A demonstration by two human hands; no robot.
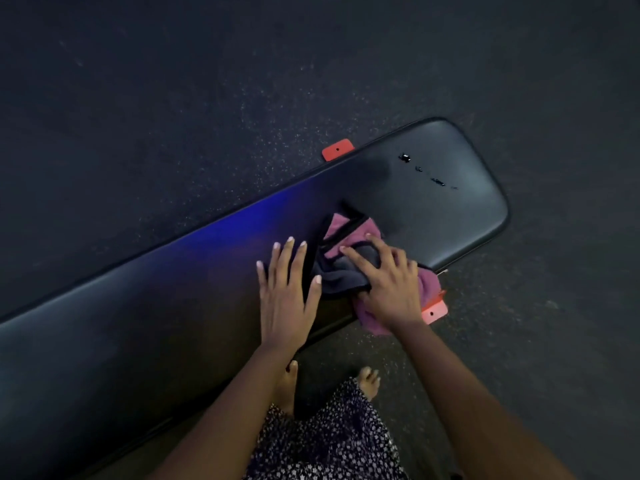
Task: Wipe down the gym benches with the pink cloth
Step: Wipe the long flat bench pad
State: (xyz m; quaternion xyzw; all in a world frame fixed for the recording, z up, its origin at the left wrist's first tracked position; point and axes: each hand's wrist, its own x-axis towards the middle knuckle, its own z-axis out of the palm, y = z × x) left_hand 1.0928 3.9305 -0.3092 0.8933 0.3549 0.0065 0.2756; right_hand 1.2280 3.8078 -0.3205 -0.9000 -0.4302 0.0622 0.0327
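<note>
The pink cloth point(341, 227) (pink on one face, dark grey on the other, with a black edge) lies bunched on the black padded bench point(145, 306), toward its far rounded end and by the near edge, with a corner hanging over the side; the right hand point(388, 284) bears down on it, fingers bent over the bunch and gripping it, while the left hand point(284, 301) lies flat on the padding just beside the cloth, fingers straight and spread, holding nothing; the wiping looks to be mid-course, since a duller smeared patch shows on the padding beyond the cloth, and a short line of wet droplets point(404, 157) sits unwiped nearer the end; the long stretch of bench toward the left gives no clear sign either way, and only 1 bench is in view, so any others cannot be judged; 2 orange foot plates point(337, 149) poke out from under the bench onto the dark speckled floor point(173, 98); no brand, label or writing can be read anywhere.
</note>
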